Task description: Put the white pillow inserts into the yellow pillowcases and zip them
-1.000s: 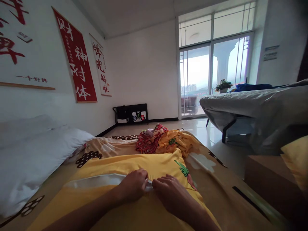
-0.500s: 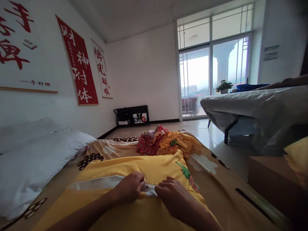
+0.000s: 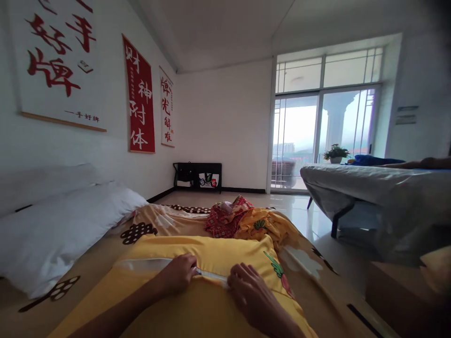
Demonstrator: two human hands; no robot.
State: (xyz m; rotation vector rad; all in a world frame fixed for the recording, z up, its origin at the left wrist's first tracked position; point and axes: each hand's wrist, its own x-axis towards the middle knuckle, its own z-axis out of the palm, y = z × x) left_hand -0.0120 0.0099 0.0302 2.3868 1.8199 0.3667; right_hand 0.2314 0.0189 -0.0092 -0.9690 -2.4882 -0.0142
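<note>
A yellow pillowcase [image 3: 207, 312] with a printed carrot-like motif at its right side lies on the bed in front of me, filled out by something white inside. A zipper [image 3: 213, 276] runs across its top face. Left of my hands the slit gapes and shows white filling [image 3: 148, 265]. My left hand [image 3: 181, 272] is closed in a pinch on the zipper, where the slider seems to be, though the fingertips hide it. To its right, my right hand [image 3: 246, 286] grips the pillowcase fabric at the zipper's right part, fingers bent.
White pillows [image 3: 95, 225] lie on the left of the patterned bed sheet [image 3: 102, 277]. Crumpled red plaid cloth [image 3: 225, 220] and yellow cloth [image 3: 268, 225] rest beyond the pillowcase. On the right stand a brown box [image 3: 391, 286] and a covered table [image 3: 355, 180], with another person's arm on it.
My left hand has moved left along the zipper, widening the gap between my hands and showing more zipper there. My right hand stays near the right part. The camera view has tilted up.
</note>
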